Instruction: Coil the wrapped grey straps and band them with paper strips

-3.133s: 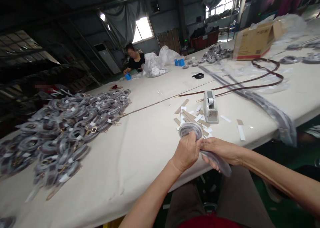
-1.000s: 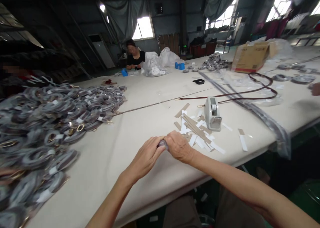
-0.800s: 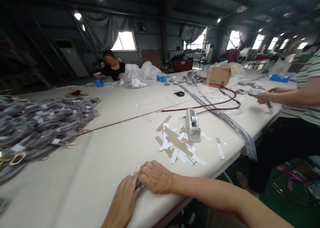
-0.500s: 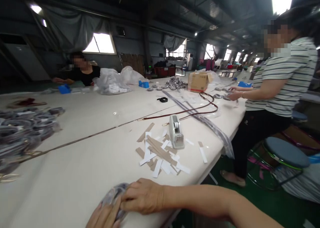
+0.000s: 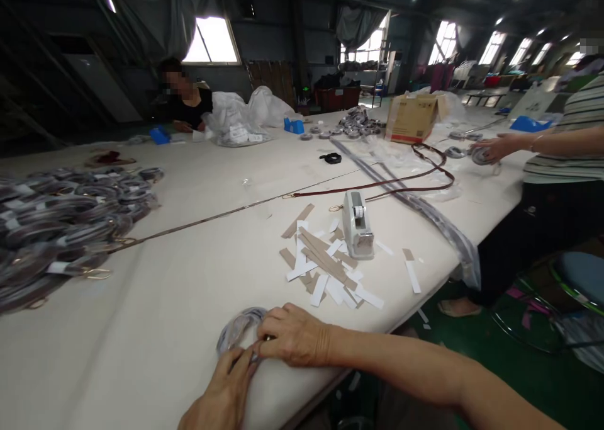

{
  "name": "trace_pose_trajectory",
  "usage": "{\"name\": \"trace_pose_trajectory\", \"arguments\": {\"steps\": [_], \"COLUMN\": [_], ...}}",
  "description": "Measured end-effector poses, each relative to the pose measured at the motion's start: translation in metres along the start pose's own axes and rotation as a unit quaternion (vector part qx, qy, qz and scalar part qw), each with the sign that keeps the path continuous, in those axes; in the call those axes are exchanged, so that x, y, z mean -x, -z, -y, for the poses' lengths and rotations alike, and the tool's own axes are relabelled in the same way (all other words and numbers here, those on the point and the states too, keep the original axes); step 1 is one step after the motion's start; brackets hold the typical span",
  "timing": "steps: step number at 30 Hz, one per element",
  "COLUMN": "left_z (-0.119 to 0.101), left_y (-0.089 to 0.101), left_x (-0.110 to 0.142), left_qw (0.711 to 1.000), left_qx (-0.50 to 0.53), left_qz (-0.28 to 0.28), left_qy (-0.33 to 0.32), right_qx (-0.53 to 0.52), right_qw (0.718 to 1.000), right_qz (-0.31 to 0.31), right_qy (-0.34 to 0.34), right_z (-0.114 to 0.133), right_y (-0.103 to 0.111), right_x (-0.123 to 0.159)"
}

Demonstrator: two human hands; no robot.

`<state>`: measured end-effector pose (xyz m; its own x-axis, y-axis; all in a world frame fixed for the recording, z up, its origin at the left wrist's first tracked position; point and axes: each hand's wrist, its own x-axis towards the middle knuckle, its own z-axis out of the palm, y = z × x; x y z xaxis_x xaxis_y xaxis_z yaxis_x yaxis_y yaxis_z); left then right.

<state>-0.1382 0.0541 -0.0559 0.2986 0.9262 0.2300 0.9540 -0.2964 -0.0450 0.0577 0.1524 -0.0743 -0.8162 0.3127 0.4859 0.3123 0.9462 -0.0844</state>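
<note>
A coiled strap in a clear plastic sleeve lies on the white table near its front edge. My left hand pinches the coil's near side with fingers closed. My right hand rests curled over the coil's right edge, pressing it down. Just beyond the hands lie several white and brown paper strips and a grey tape dispenser.
A large heap of bagged coiled straps fills the left. A long brown strap runs across the table. A cardboard box stands far right. One person sits at the far side; another person's hand works at right.
Both hands brought the coiled strap from in front of my body down onto the table and pressed it there. The view swung right, then partly back.
</note>
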Motion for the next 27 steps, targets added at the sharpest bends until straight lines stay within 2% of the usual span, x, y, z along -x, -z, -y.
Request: {"name": "trace_pose_trajectory", "arguments": {"steps": [5,9,14,18,21,23,27], "left_z": [-0.008,-0.016,-0.027,-0.036,-0.041,-0.044,-0.050], "left_y": [-0.016,-0.015,-0.009,-0.007,-0.005,-0.004,0.000], "left_x": [0.005,0.000,-0.005,-0.006,-0.007,-0.008,-0.010], "left_qw": [0.993,0.987,0.989,0.989,0.987,0.985,0.982], "left_qx": [0.005,0.008,-0.005,-0.011,-0.008,-0.002,0.013], "left_qz": [-0.116,-0.158,-0.136,-0.095,-0.050,-0.024,0.005], "left_qy": [-0.037,-0.003,0.052,0.111,0.151,0.169,0.188], "right_qx": [-0.020,-0.034,-0.092,-0.122,-0.077,-0.048,-0.019], "right_qw": [0.999,0.998,0.985,0.965,0.944,0.927,0.908], "right_qz": [-0.027,-0.048,-0.132,-0.179,-0.194,-0.183,-0.119], "right_qy": [0.000,-0.012,-0.062,-0.150,-0.255,-0.324,-0.402], "right_z": [0.001,-0.001,0.009,0.013,-0.003,-0.022,-0.059], "right_y": [-0.002,-0.003,0.012,0.039,0.059,0.070,0.079], "right_x": [0.002,0.000,0.011,0.058,0.098,0.112,0.103]}}
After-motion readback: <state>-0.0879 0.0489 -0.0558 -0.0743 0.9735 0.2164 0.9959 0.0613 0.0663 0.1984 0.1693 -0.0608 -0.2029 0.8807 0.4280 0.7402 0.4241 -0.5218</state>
